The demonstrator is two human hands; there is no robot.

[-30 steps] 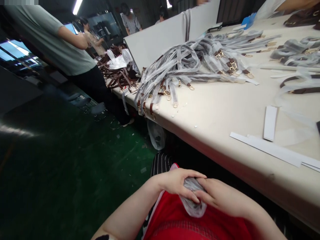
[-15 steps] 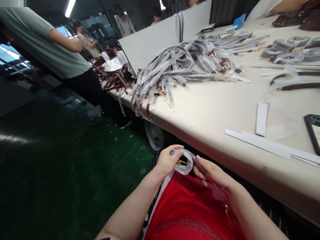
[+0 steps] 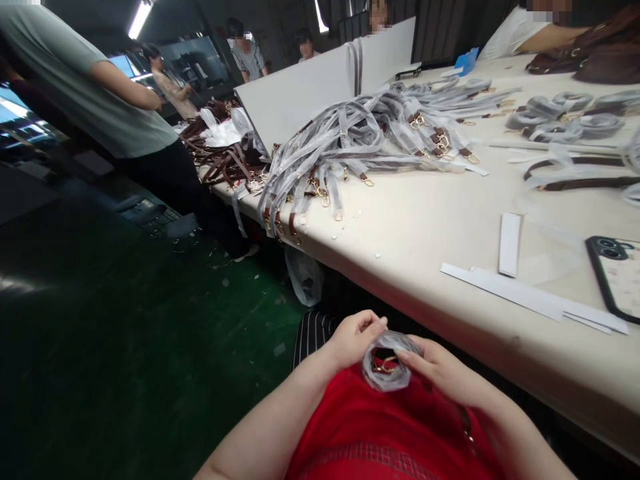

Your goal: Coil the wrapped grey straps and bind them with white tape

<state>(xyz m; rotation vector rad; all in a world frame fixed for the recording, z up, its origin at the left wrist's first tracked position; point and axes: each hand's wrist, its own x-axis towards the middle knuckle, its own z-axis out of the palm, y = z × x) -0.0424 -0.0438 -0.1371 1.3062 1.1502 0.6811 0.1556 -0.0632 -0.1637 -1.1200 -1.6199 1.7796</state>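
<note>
A strap wrapped in clear plastic [image 3: 387, 382] is wound into a small coil over my red-clothed lap, gold metal hardware [image 3: 385, 364] showing inside the ring. My right hand [image 3: 437, 367] grips the coil's right side, thumb over its upper rim. The strap's brown tail, with a gold clasp [image 3: 469, 437], hangs below the right wrist. At the coil's upper left, my left hand [image 3: 356, 339] has curled fingers, thumb and forefinger close together; what lies between them, if anything, I cannot make out.
A pale table [image 3: 425, 233] runs along my right. It bears a heap of wrapped straps [image 3: 345, 143], coiled straps [image 3: 575, 123], white strips [image 3: 505, 293] and a phone [image 3: 617, 273]. A person in a grey-green shirt [image 3: 100, 100] stands at left; stools [image 3: 183, 227] are behind.
My left hand has shifted from gripping the coil's left side to its upper edge, fingers curled. The coil has come lower and closer to me, with the right thumb now over its rim.
</note>
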